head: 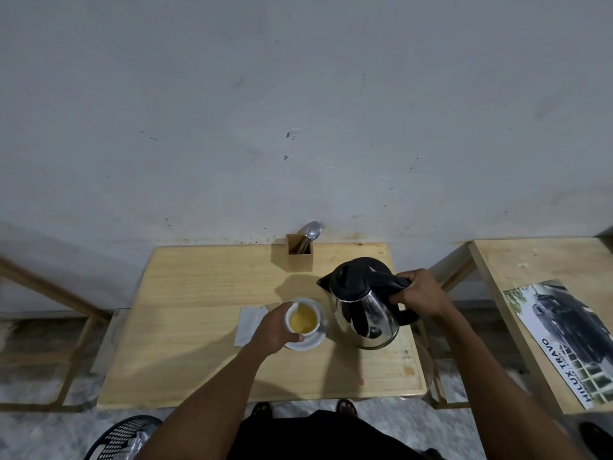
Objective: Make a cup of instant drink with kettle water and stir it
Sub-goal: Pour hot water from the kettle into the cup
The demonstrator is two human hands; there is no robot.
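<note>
A white cup [314,327] holding yellowish liquid stands on a white saucer [311,342] near the middle of the wooden table [199,327]. My left hand [273,330] wraps around the cup's left side. A steel kettle [363,303] with a black lid and handle is held just right of the cup, its spout pointing toward the cup; whether its base touches the table I cannot tell. My right hand [419,293] grips the kettle's black handle. No water is visibly flowing.
A white torn sachet [248,325] lies left of the cup. A wooden holder [299,253] with spoons [311,232] stands at the table's back edge by the wall. A second table with a car poster [564,340] is at the right. A black chair [122,436] is at the lower left.
</note>
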